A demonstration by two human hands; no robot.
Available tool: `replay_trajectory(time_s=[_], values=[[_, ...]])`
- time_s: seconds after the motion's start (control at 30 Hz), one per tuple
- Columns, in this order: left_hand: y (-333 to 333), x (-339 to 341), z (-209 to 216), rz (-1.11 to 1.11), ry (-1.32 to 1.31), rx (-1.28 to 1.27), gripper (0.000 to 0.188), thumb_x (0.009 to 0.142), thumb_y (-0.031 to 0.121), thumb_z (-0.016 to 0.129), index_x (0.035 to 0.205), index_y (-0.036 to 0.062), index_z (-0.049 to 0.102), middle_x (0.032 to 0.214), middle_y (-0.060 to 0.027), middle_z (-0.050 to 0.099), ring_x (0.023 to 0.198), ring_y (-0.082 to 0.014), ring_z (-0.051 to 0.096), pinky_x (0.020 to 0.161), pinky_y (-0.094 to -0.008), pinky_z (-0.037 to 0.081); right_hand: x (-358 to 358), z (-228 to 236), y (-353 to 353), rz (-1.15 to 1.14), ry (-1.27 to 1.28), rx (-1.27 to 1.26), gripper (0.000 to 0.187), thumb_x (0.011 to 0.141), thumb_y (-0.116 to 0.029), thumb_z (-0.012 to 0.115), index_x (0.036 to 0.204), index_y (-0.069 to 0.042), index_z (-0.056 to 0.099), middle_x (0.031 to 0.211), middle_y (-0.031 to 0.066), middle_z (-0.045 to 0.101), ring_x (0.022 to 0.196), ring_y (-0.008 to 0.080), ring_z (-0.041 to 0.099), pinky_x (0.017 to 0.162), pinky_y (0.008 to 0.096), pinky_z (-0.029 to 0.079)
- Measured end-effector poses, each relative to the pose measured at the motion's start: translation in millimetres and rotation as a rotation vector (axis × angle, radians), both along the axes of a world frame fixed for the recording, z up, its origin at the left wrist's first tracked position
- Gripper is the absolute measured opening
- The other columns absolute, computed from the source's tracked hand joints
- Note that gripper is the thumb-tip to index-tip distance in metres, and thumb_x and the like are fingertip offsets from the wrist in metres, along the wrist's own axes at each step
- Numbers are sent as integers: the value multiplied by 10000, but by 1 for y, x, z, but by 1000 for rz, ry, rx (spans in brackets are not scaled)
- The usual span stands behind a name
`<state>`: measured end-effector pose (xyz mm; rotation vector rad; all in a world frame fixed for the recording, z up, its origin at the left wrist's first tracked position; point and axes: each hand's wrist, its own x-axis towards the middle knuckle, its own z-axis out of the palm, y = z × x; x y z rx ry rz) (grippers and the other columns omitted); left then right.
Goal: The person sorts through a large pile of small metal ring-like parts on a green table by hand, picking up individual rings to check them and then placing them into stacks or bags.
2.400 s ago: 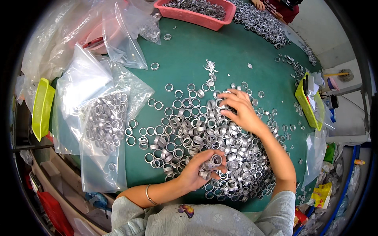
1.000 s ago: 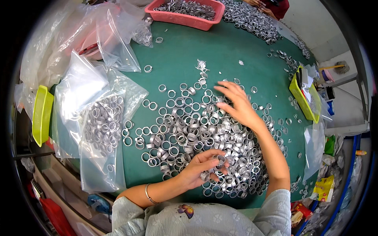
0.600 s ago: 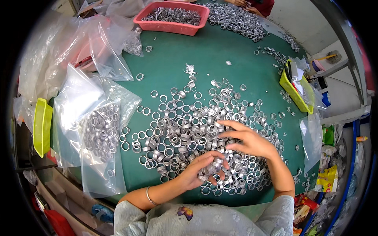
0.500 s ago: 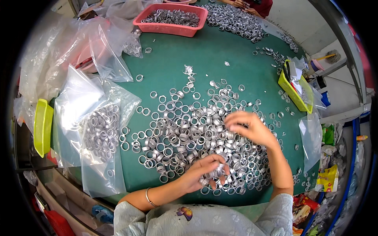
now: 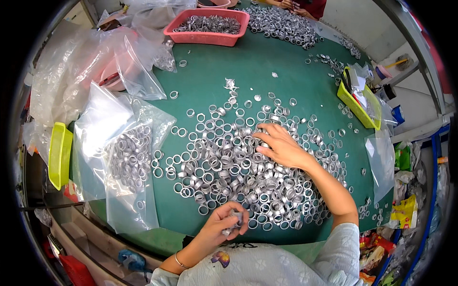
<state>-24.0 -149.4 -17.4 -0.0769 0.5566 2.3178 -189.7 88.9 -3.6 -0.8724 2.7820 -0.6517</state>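
A broad pile of silver metal rings (image 5: 248, 159) is spread over the green tabletop. My left hand (image 5: 220, 224), a bracelet at its wrist, is curled around several rings (image 5: 233, 223) at the near edge of the pile. On the far side of the heap lies my right hand (image 5: 282, 147), palm down, its fingers stretched out and apart over the rings; what is under the palm is hidden. To the left, a clear plastic bag (image 5: 112, 195) holds more of these rings.
A pink basket (image 5: 205, 37) full of metal pieces stands at the back, near another ring heap (image 5: 281, 26). A yellow-green basket (image 5: 59, 157) is at the left edge, another (image 5: 355, 105) at the right. Plastic bags (image 5: 67, 81) crowd the back left. Another person's hands (image 5: 293, 8) show at the far end.
My left hand has drawn back toward me and left with the rings in it. My right hand has moved left and down onto the pile. The view has shifted slightly.
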Motion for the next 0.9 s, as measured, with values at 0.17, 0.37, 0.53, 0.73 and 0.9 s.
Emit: replay_trajectory(time_s=[0.17, 0.37, 0.53, 0.73, 0.9], values=[[-12, 14, -3, 72, -47, -3, 240, 870, 217, 599, 1041, 92, 486, 907, -94, 528, 709, -175, 546, 402, -171, 350, 47, 23, 4, 26, 28, -27, 469, 817, -325, 625, 1189, -63, 513, 1307, 128, 405, 1284, 378, 271, 1019, 464, 312], [-16, 27, -7, 100, -57, -64, 162, 882, 213, 584, 946, 114, 473, 876, -76, 516, 658, -157, 517, 388, -170, 307, 104, 32, 3, -39, 25, 11, 459, 755, -275, 697, 1153, -121, 526, 1336, 59, 384, 1318, 416, 194, 1000, 488, 354], [-22, 34, -13, 92, -60, -118, 132, 885, 201, 577, 922, 129, 473, 838, -65, 512, 616, -143, 494, 381, -167, 271, 139, 26, 21, -115, -19, -114, 477, 769, -204, 687, 1201, -80, 527, 1288, 96, 469, 1253, 341, 371, 1016, 435, 335], [-24, 39, -12, 92, -9, -253, 205, 915, 291, 524, 894, 94, 470, 775, -77, 518, 474, -133, 442, 321, -199, 241, 138, 32, 7, -362, 215, -212, 413, 710, -118, 704, 1103, -64, 591, 1226, 104, 505, 1184, 330, 421, 992, 429, 340], [-32, 41, -13, 72, -17, -195, 156, 944, 238, 473, 942, 83, 487, 821, -95, 548, 571, -157, 516, 356, -193, 292, 147, 19, -38, -38, 146, 18, 568, 687, -298, 730, 1198, -151, 532, 1344, 76, 398, 1277, 342, 314, 1003, 489, 308]])
